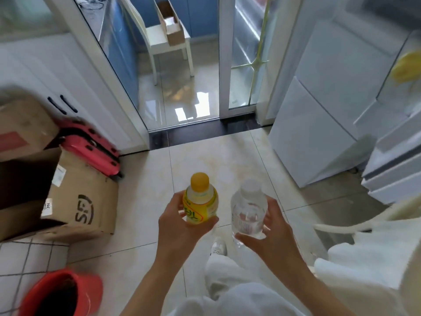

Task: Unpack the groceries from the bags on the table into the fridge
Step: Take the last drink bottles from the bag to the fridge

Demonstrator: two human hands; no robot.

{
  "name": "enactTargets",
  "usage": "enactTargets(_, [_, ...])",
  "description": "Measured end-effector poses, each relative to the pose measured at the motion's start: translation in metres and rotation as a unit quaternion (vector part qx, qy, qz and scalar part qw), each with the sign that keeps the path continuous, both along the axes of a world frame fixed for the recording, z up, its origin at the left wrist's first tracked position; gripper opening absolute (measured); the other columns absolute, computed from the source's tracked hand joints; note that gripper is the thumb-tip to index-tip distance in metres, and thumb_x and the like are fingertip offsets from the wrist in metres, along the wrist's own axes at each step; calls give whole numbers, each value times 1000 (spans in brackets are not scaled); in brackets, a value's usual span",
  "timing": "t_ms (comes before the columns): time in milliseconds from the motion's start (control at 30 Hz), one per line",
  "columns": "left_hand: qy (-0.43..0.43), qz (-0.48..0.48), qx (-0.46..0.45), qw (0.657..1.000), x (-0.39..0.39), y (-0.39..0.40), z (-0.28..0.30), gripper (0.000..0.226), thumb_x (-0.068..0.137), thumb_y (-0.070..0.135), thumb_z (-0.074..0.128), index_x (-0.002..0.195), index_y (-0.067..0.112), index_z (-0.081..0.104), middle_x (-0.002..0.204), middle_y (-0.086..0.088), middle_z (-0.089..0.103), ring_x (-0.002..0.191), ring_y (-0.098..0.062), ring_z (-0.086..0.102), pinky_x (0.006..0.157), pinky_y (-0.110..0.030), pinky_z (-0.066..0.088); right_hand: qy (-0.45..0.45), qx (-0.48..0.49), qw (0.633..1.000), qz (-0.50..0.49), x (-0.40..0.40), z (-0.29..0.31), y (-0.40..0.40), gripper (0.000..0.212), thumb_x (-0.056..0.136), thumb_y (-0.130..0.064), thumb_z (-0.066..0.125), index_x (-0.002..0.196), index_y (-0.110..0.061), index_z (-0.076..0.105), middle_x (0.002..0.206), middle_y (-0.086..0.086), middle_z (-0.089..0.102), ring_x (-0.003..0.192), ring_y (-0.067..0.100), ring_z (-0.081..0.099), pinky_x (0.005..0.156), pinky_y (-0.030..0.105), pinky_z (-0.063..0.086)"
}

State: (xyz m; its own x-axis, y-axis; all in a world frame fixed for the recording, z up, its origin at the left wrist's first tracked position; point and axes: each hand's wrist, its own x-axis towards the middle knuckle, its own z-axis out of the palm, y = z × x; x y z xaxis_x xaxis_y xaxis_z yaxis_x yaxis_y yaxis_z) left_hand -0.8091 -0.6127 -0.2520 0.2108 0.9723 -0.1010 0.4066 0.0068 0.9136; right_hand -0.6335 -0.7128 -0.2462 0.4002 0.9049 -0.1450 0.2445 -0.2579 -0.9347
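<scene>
Yellow-capped drink bottle (200,199) in the left hand (180,226), clear water bottle (248,207) in the right hand (271,233): a person stands on a tiled floor, mid-carry, w/ the fridge (328,110) ahead and to the right. Both bottles are upright, near each other but not touching, held at about waist level over the floor. Left-hand fingers curl round the yellow bottle's label from below; right-hand fingers wrap the clear bottle's lower body.

Progress, judged from this view: at least two items are out of the bags and en route, neither yet in the fridge. A fridge door (391,156) at far right appears to stand open, w/ something yellow (407,67) on an upper shelf, too blurred to identify. The table and bags are out of frame, so how much is left to unpack cannot be told.

Yellow bottle: plastic, orange-yellow cap, yellow label w/ red lettering, pale liquid showing at the shoulder. Water bottle: transparent, ribbed, white cap, small printed label; looks full or nearly so.

Elsewhere: cardboard boxes (77,201), a pink suitcase (91,149) and a red bucket (61,293) at left.
</scene>
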Motion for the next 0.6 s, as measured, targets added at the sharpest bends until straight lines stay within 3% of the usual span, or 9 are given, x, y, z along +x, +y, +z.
enactTargets(167, [16, -12, 11, 1000, 20, 81, 7, 71, 52, 28, 93, 113, 28, 58, 103, 15, 66, 94, 3, 60, 76, -3, 46, 1, 10, 1000, 0, 19, 10, 81, 85, 59, -14, 89, 116, -53, 38, 110, -22, 61, 103, 4, 63, 85, 30, 57])
enactTargets(333, [9, -12, 15, 1000, 48, 144, 7, 72, 53, 28, 93, 116, 24, 58, 105, 13, 65, 98, -6, 63, 76, -4, 47, -20, 26, 999, -25, 48, 18, 139, 84, 62, -16, 88, 120, -45, 36, 116, -22, 56, 107, 10, 62, 87, 29, 56])
enactTargets(500, [8, -35, 12, 999, 80, 203, 4, 67, 54, 26, 92, 112, 25, 58, 102, 14, 65, 94, 0, 62, 72, -1, 44, -32, 40, 994, -101, 86, 23, 182, 81, 62, -15, 88, 118, -45, 38, 110, -33, 56, 102, -1, 60, 70, 15, 55])
enactTargets(600, [3, -54, 6, 999, 109, 244, 2, 65, 54, 24, 93, 110, 25, 59, 101, 14, 66, 93, -1, 63, 71, -2, 46, -23, 36, 989, -144, 109, 23, 210, 80, 62, -13, 88, 120, -41, 40, 109, -29, 57, 102, 1, 61, 74, 21, 54])
